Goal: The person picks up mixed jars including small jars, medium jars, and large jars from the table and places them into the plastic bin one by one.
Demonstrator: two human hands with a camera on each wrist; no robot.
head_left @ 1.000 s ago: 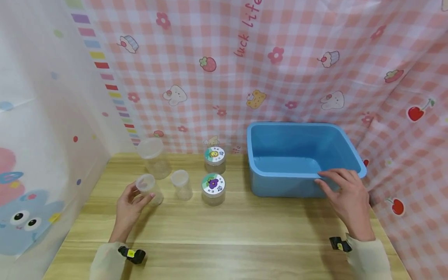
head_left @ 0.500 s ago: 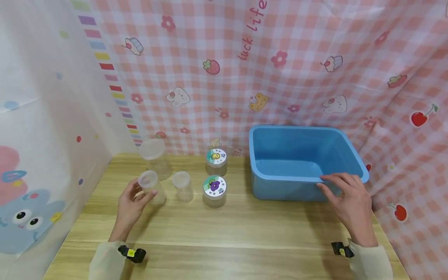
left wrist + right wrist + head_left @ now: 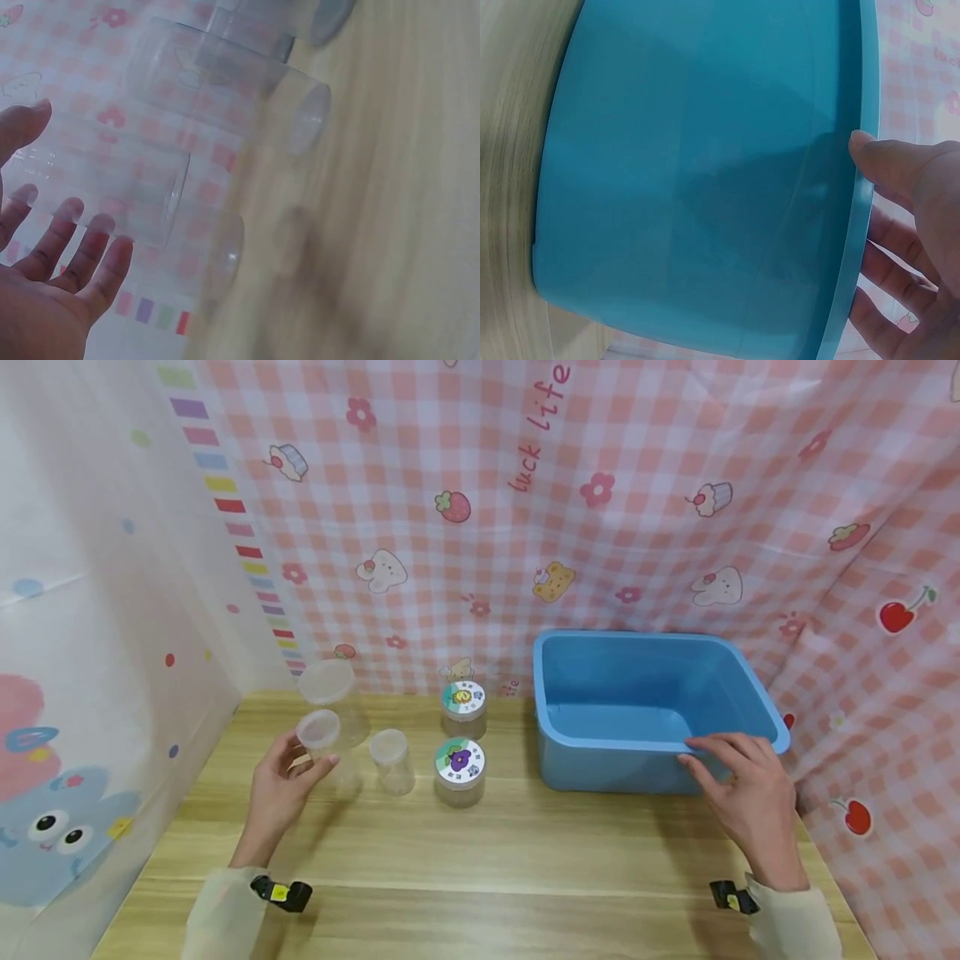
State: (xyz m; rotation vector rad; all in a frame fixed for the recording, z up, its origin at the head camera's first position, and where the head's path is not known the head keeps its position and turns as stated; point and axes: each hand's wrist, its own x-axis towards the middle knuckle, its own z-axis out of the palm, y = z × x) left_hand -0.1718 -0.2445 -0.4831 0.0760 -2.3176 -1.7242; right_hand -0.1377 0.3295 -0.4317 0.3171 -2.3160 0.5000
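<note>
A person's left hand holds a clear slim jar at the left of a wooden table, thumb on its near right side and fingers curved behind its left, spread just as wide as its body. The jar lies within that grasp, its long axis close to upright; judging by the left wrist view, its base is off the wood.

The left hand is plainly the nearer one. Well apart to the right, the right hand pinches the near rim of a blue bin, thumb outside and fingers over the edge, with only the rim's thickness between them. From the jar, the bin lies to the right, with other containers standing between.

The count: one bin and five clear containers. Besides the jar in hand, there is one large jar just beyond it, one small jar just to its right, and two squat tubs with printed lids, a near tub and a far tub.
</note>
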